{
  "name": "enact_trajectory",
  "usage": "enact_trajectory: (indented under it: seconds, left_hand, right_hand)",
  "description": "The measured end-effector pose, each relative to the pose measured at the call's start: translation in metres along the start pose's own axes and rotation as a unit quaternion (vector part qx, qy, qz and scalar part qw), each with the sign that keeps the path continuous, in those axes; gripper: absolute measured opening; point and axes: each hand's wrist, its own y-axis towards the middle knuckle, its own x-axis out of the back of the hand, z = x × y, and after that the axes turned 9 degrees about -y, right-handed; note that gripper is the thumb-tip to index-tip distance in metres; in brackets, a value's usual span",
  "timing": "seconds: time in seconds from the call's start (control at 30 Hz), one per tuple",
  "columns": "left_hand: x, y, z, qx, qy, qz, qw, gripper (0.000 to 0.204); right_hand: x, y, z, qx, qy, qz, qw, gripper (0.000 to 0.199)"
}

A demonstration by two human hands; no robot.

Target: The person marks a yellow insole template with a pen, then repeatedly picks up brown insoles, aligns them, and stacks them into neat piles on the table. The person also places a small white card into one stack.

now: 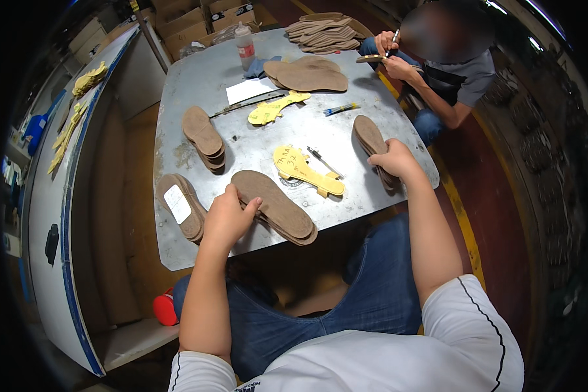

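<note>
My left hand point(227, 219) is closed on the near left end of a small stack of brown shoe insoles point(277, 202), thumb on top. The stack lies tilted at the table's near edge. On the right, my right hand point(393, 161) grips another stack of brown insoles point(368, 136) near its lower end. Between the hands lies a yellow sole-shaped template point(302, 170) with handwriting and small tabs. A pen point(325, 161) rests just beyond it. Beside my left hand sits an insole bundle with a white paper label point(177, 204).
The metal table point(255, 144) also bears an insole stack point(203, 136), a second yellow template point(276, 109), markers point(342, 109), white paper point(251, 91), a bottle point(245, 47) and large insole piles point(323, 32) at the back. A co-worker point(454, 78) sits at the far right, holding a pen and a sole piece.
</note>
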Motion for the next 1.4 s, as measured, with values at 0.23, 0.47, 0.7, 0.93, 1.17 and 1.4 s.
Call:
enact_trajectory:
  seconds: [0.23,0.47,0.7,0.93,1.17,1.4]
  left_hand:
    - [0.009,-0.009,0.000,-0.006,-0.052,-0.063,0.997,0.048]
    - [0.005,-0.007,-0.014,-0.064,-0.421,-0.050,0.903,0.045]
    - [0.002,-0.016,-0.032,-0.068,-0.724,0.121,0.676,0.098]
    - [0.012,-0.017,-0.035,-0.052,-0.733,0.060,0.676,0.100]
    - [0.014,-0.017,-0.031,-0.063,-0.730,0.044,0.679,0.099]
    - [0.011,-0.016,-0.033,-0.101,-0.743,0.047,0.660,0.103]
  right_hand:
    - [0.006,-0.059,0.041,0.167,0.468,0.269,0.825,0.077]
    - [-0.013,-0.110,0.094,0.218,0.488,0.405,0.742,0.084]
    - [-0.051,-0.128,0.116,0.202,0.486,0.428,0.735,0.093]
    - [-0.074,-0.132,0.134,0.248,0.492,0.378,0.744,0.096]
    - [-0.076,-0.133,0.138,0.256,0.460,0.370,0.765,0.097]
    - [-0.072,-0.135,0.134,0.263,0.482,0.366,0.752,0.083]
